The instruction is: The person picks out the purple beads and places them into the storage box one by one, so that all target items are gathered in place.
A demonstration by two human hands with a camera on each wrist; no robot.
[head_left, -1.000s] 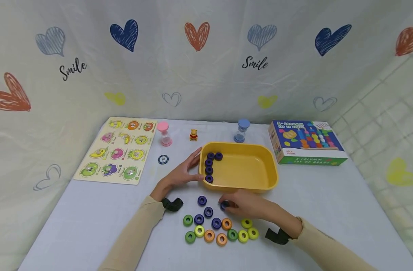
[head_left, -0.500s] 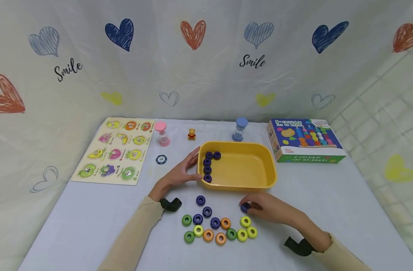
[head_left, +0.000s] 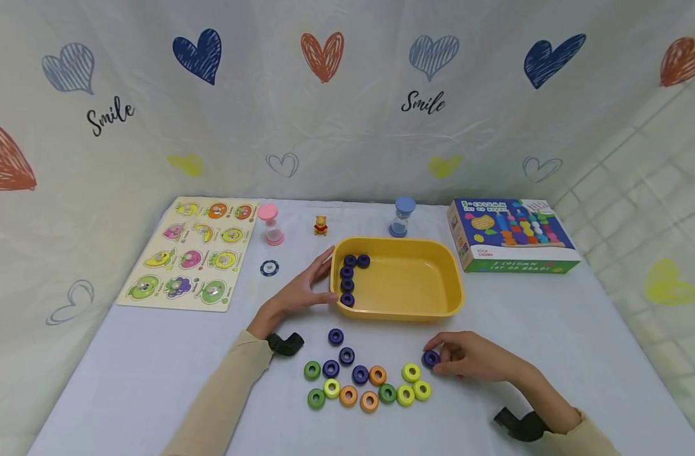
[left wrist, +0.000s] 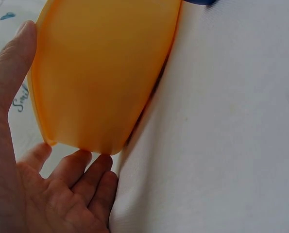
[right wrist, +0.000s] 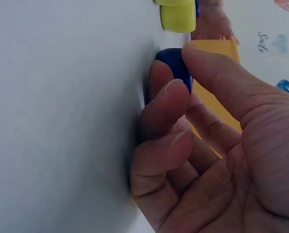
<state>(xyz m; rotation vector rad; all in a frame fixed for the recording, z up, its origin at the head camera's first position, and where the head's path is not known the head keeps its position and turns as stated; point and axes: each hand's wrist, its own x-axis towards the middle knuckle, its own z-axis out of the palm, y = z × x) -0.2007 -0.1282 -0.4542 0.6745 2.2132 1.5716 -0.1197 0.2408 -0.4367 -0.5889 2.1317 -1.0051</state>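
A yellow plastic tray [head_left: 407, 282] holds several dark blue ring beads along its left end. My left hand [head_left: 298, 291] is spread against that end. In the left wrist view its fingertips [left wrist: 80, 156] touch the tray wall, and the thumb lies along the rim. To the front right of the tray, my right hand [head_left: 478, 358] pinches one dark blue bead [head_left: 431, 358] between thumb and fingers, low over the table. The right wrist view shows this bead [right wrist: 176, 63] partly covered by the fingers.
Several loose beads lie before the tray: dark blue [head_left: 346, 356], green [head_left: 315, 398], orange [head_left: 369, 401] and yellow [head_left: 405, 395]. Behind stand a pink hourglass [head_left: 272, 225], a bear figurine [head_left: 321, 225], a blue hourglass [head_left: 401, 217] and a bead-set box [head_left: 512, 235]. A fruit puzzle board [head_left: 187, 253] and a chip [head_left: 270, 268] lie left.
My right hand has moved rightward with the pinched dark blue bead, from below the tray's front edge to right of the yellow beads. The left hand stays on the tray.
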